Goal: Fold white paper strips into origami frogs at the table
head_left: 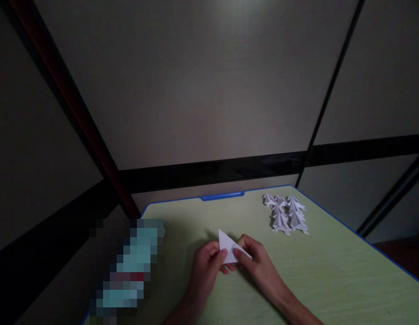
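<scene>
A white sheet of paper folded into a triangle [228, 246] is held between both hands above the table, one point upward. My left hand [206, 262] grips its left side, thumb on the front face and fingers behind. At the right side, my right hand [253, 255] pinches the paper with its thumb on the face. Several fingertips show below the lower edge; the other fingers are partly hidden behind the paper. To the right, beyond my hands, several small folded white paper figures [280, 219] lie grouped in overlapping rows.
The light green table [331, 275] has a blue rim and a blue handle [223, 196] at its far edge. A pixelated blue-green area [135, 257] covers something at the table's left side. Behind the table stand grey panels [212, 90] with dark strips.
</scene>
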Demonstrator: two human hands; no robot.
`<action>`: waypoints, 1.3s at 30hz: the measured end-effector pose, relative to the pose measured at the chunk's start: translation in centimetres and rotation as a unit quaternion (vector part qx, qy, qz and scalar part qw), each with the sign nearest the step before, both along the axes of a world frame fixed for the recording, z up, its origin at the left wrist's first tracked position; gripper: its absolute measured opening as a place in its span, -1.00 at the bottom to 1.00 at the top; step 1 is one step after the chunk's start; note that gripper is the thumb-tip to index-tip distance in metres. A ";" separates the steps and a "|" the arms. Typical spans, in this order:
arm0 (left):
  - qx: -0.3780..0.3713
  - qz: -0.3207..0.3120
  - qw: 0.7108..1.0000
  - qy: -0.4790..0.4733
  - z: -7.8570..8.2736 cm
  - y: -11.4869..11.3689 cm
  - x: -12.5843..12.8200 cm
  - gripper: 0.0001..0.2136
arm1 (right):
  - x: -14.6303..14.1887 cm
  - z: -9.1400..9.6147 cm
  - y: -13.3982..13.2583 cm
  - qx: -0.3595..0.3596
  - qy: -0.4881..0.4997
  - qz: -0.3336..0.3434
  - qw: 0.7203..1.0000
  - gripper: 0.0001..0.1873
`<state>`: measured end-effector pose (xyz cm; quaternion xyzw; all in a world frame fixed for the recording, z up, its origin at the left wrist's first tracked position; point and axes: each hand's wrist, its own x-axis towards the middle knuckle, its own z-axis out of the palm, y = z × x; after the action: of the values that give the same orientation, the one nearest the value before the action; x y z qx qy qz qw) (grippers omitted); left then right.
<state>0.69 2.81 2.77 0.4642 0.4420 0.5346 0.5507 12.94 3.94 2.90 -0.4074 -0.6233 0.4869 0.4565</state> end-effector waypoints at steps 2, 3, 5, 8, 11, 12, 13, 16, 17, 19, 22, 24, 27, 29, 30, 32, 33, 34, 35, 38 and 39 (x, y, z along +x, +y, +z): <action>-0.002 -0.004 1.000 0.007 0.0 -0.1 0.0 -0.87 | 0.2 0.3 -0.3 0.068 -0.075 -0.031 0.994 -0.91; -0.004 -0.004 1.000 0.008 0.0 -0.1 0.0 -0.88 | 0.3 0.5 -0.5 0.117 -0.108 -0.043 0.986 -0.96; -0.003 -0.007 1.000 0.010 -0.1 -0.1 0.0 -0.88 | 0.5 0.8 -0.8 0.214 -0.174 -0.055 0.960 -0.97; -0.002 -0.021 1.000 0.008 -0.1 0.0 0.0 -0.89 | 0.8 1.2 -1.1 0.287 -0.273 -0.043 0.917 -0.93; -0.017 -0.053 0.998 -0.004 -0.1 0.0 -0.2 -0.86 | 0.8 1.4 -1.3 0.272 -0.287 0.004 0.918 -0.86; -0.022 -0.069 0.997 -0.016 -0.1 0.0 -0.2 -0.86 | 0.7 1.4 -1.3 0.261 -0.262 0.025 0.929 -0.84; -0.029 -0.087 0.995 -0.032 -0.1 0.0 -0.3 -0.86 | 0.6 1.4 -1.4 0.245 -0.227 0.047 0.941 -0.83; -0.045 -0.129 0.987 -0.088 -0.2 -0.1 -0.3 -0.88 | 0.3 1.2 -1.5 0.180 -0.118 0.095 0.972 -0.79; -0.049 -0.141 0.984 -0.102 -0.2 -0.1 -0.3 -0.89 | 0.2 1.1 -1.6 0.160 -0.093 0.099 0.978 -0.79; -0.057 -0.166 0.978 -0.114 -0.2 -0.3 -0.2 -0.90 | 0.1 0.9 -1.6 0.135 -0.061 0.102 0.984 -0.78; -0.070 -0.162 0.976 -0.126 -0.1 -0.5 -0.2 -0.94 | 0.2 0.7 -1.6 0.152 -0.052 0.096 0.982 -0.72; -0.071 -0.138 0.978 -0.137 -0.1 -0.6 -0.2 -0.96 | 0.2 0.7 -1.5 0.177 -0.063 0.089 0.978 -0.69; -0.068 -0.132 0.978 -0.148 -0.3 -0.6 -0.3 -0.95 | 0.3 0.7 -1.5 0.196 -0.089 0.082 0.973 -0.67; -0.071 -0.141 0.977 -0.146 -0.4 -0.6 -0.3 -0.95 | 0.3 0.8 -1.5 0.200 -0.103 0.073 0.972 -0.68; -0.072 -0.145 0.976 -0.144 -0.4 -0.6 -0.3 -0.94 | 0.3 0.8 -1.5 0.202 -0.106 0.069 0.971 -0.68; -0.070 -0.155 0.975 -0.141 -0.5 -0.5 -0.4 -0.92 | 0.4 0.9 -1.5 0.203 -0.102 0.071 0.971 -0.70; -0.069 -0.160 0.975 -0.141 -0.6 -0.5 -0.4 -0.90 | 0.4 0.9 -1.6 0.202 -0.097 0.076 0.972 -0.71; -0.067 -0.164 0.974 -0.142 -0.6 -0.5 -0.4 -0.88 | 0.4 0.9 -1.6 0.200 -0.092 0.079 0.972 -0.72; -0.066 -0.167 0.974 -0.141 -0.6 -0.5 -0.4 -0.86 | 0.3 0.9 -1.6 0.198 -0.088 0.080 0.973 -0.72; -0.064 -0.172 0.973 -0.141 -0.7 -0.4 -0.5 -0.81 | 0.3 0.9 -1.6 0.189 -0.080 0.086 0.975 -0.74; -0.064 -0.174 0.972 -0.144 -0.6 -0.4 -0.5 -0.80 | 0.3 0.9 -1.6 0.186 -0.079 0.088 0.975 -0.76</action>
<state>0.15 2.38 2.15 0.4162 0.3042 0.4626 0.7213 13.24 2.34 3.81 -0.2961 -0.7708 0.3669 0.4285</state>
